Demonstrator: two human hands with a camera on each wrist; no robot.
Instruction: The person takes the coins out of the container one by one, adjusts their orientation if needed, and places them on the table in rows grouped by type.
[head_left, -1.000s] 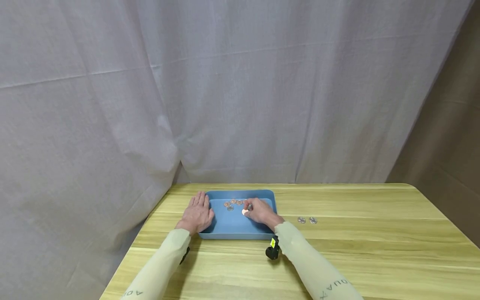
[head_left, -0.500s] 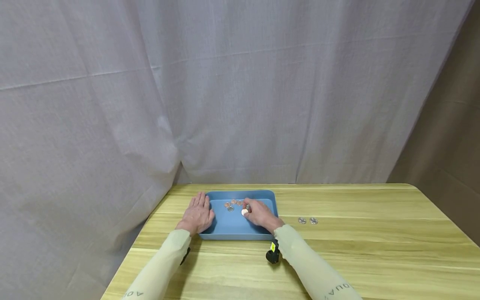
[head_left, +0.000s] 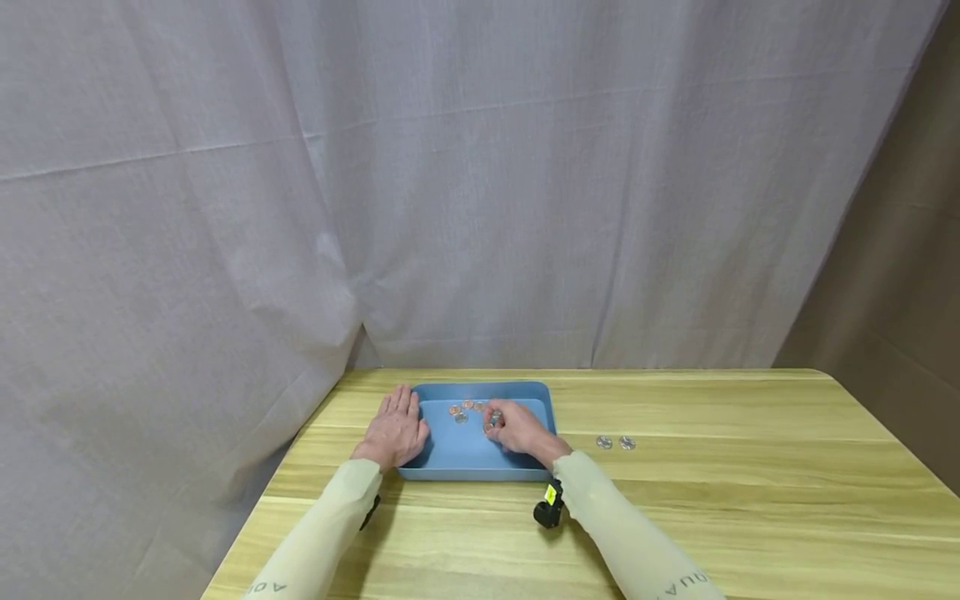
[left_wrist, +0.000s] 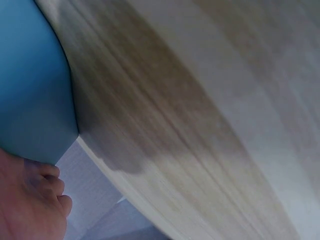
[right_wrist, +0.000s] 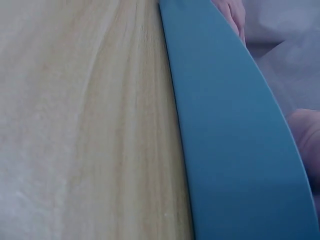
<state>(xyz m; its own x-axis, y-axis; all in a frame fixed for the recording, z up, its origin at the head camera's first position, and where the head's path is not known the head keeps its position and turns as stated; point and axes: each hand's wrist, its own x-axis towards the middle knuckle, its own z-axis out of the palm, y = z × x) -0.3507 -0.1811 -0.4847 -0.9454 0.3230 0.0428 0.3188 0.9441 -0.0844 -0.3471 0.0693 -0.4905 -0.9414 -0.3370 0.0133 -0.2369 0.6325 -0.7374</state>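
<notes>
A shallow blue tray (head_left: 472,474) stands on the wooden table. My left hand (head_left: 392,431) rests along its left rim with the fingers straight. Inside, toward the back, lie several copper-coloured coins (head_left: 454,410) and a silver coin (head_left: 461,418). My right hand (head_left: 519,427) reaches over the right side of the tray, thumb and fingers pinching a coin (head_left: 496,416); its fingers partly cover what they hold. In the left wrist view, part of the left hand (left_wrist: 32,202) shows at the tray's corner. The tray wall (right_wrist: 235,135) hides most of the right hand in the right wrist view.
Two silver coins (head_left: 627,443) lie side by side on the table (head_left: 720,500), right of the tray. A grey curtain (head_left: 480,208) hangs behind the table's back edge. A black wrist camera (head_left: 548,510) hangs under the right wrist near the tray's front corner.
The bright coin face at my right fingertips has turned and now looks darker and more covered by the fingers. The right hand barely shifts; the left hand stays put.
</notes>
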